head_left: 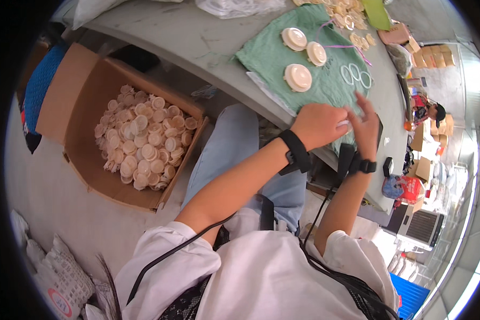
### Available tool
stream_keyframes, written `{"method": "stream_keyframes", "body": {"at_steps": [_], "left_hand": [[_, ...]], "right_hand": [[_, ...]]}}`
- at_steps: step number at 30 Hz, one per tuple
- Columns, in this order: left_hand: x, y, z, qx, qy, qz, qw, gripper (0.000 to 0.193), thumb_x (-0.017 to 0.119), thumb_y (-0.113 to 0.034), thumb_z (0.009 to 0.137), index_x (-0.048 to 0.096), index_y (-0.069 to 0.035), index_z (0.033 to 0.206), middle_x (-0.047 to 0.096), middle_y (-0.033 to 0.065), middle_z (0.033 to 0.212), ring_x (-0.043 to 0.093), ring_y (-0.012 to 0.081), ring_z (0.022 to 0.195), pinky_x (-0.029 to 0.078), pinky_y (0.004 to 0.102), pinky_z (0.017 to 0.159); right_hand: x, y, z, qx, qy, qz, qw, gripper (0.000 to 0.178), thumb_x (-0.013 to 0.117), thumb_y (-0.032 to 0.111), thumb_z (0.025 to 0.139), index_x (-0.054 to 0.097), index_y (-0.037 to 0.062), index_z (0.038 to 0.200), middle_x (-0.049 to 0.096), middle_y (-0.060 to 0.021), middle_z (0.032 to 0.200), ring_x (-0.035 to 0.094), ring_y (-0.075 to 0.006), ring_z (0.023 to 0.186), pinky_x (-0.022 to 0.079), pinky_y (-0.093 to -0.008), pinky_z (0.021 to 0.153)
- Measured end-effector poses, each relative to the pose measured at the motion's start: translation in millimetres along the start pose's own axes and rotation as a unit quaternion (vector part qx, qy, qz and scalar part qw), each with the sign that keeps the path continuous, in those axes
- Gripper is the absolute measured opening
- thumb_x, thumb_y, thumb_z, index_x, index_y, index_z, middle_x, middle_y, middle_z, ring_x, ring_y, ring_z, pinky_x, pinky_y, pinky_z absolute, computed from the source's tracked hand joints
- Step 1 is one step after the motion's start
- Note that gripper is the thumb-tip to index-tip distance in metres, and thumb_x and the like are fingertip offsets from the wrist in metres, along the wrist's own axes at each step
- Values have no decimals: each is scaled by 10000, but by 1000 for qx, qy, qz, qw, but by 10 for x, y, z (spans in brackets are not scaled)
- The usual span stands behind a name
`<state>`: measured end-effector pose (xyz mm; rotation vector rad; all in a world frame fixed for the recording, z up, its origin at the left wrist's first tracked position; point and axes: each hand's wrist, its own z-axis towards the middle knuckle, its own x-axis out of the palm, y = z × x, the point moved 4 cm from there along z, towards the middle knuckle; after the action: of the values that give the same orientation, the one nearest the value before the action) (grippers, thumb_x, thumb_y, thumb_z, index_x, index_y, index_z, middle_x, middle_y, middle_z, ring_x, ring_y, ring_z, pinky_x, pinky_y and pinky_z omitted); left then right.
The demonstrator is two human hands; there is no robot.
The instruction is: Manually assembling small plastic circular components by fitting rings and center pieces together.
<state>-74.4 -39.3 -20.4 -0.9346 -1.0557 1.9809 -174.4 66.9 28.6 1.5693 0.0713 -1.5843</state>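
Observation:
My left hand (318, 126) is closed, its fingertips around a small pale piece (344, 124) mostly hidden by them. Just to its right, my right hand (365, 128) has its fingers apart and slightly blurred, the fingertips close to the left ones. Both are above the near edge of a green cloth (269, 48). On the cloth lie three round cream plastic lids, a larger one (297, 78) nearest me and two others (294, 39) (316, 54) beyond it. White rings (347, 75) lie beside them, with a thin purple cord (342, 46) behind.
The cloth covers part of a grey table (192, 37). At its far side are a heap of small cream pieces (346, 12) and clear plastic bags (240, 6). On the floor left of my legs, an open cardboard box (80, 101) holds many round cream pieces (144, 138). White sacks (64, 272) lie lower left.

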Motion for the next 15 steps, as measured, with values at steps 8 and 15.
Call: {"method": "stream_keyframes", "body": {"at_steps": [8,15], "left_hand": [[-77,-21,17,-10,-60,-56,997,176,587,-212,771,550,-45,729,580,167,660,566,377,645,437,455,553],[83,77,-34,33,-37,-30,998,139,616,-197,768,597,-65,728,607,127,639,610,340,652,475,406,602]], "right_hand": [[187,-240,-122,21,-66,157,985,427,637,119,801,556,56,1215,619,-98,1107,556,-173,1039,416,-294,900],[252,885,390,-162,155,139,965,468,690,136,743,564,68,1188,628,-89,1061,573,-194,985,433,-309,886]]}}
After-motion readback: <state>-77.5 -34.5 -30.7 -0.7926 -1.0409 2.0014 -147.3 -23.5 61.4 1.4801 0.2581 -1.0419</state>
